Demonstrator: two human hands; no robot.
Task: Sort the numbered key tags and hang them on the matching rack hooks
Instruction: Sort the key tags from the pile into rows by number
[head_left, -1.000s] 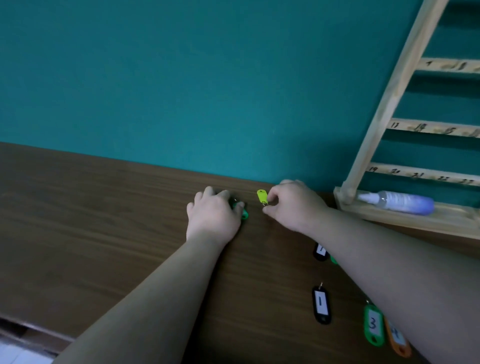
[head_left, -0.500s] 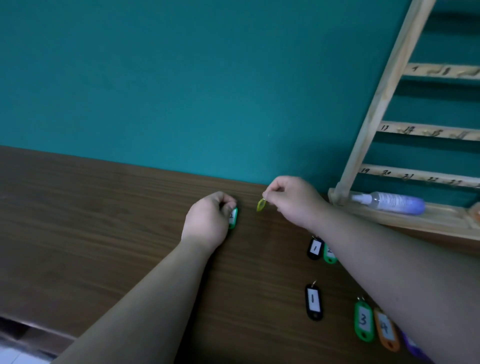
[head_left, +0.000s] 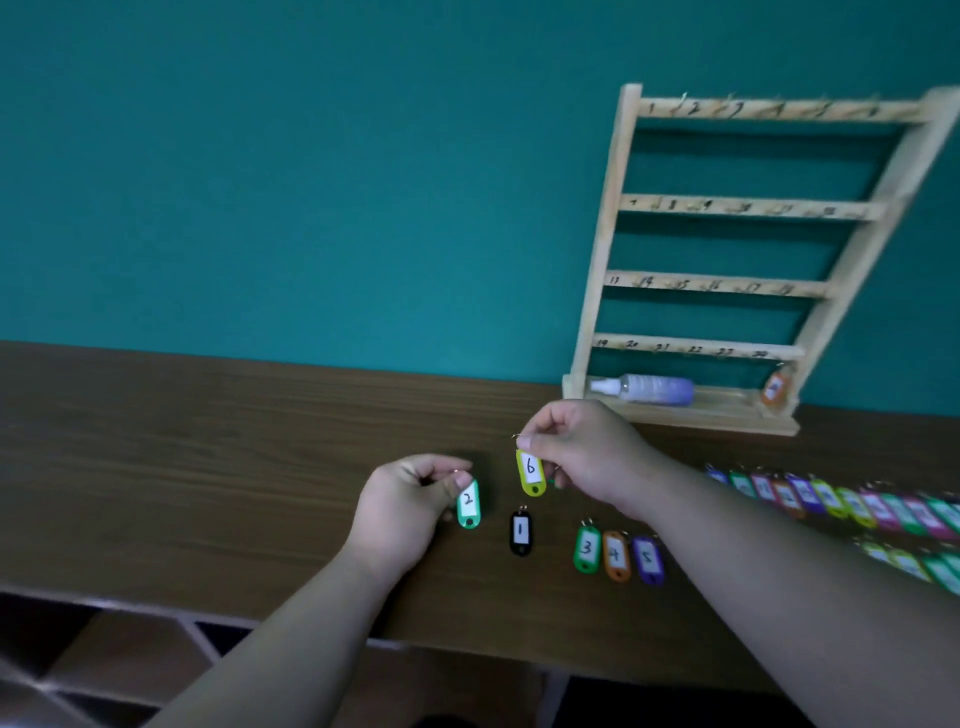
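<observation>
Yellow-green key tag "6" (head_left: 530, 470): hanging above the table (head_left: 208, 467), ring pinched by the right hand (head_left: 576, 452).
Green key tag "2" (head_left: 468, 504): pinched at its top by the left hand (head_left: 410, 499), just left of tag "6".
Black tag "1" (head_left: 520, 531): flat on the table, between and below the two.
Tags "3" (head_left: 587, 549), "4" (head_left: 616, 556), "5" (head_left: 648, 560): side by side to its right.
Further tags (head_left: 852, 501): rows at right, blurred.
Wooden rack (head_left: 602, 260): against the wall, one orange tag (head_left: 774, 388) hung at lower right, spray bottle (head_left: 649, 389) lying in its base.

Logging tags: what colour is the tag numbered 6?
Yellow-green, the oval plastic key tag; head view.
</observation>
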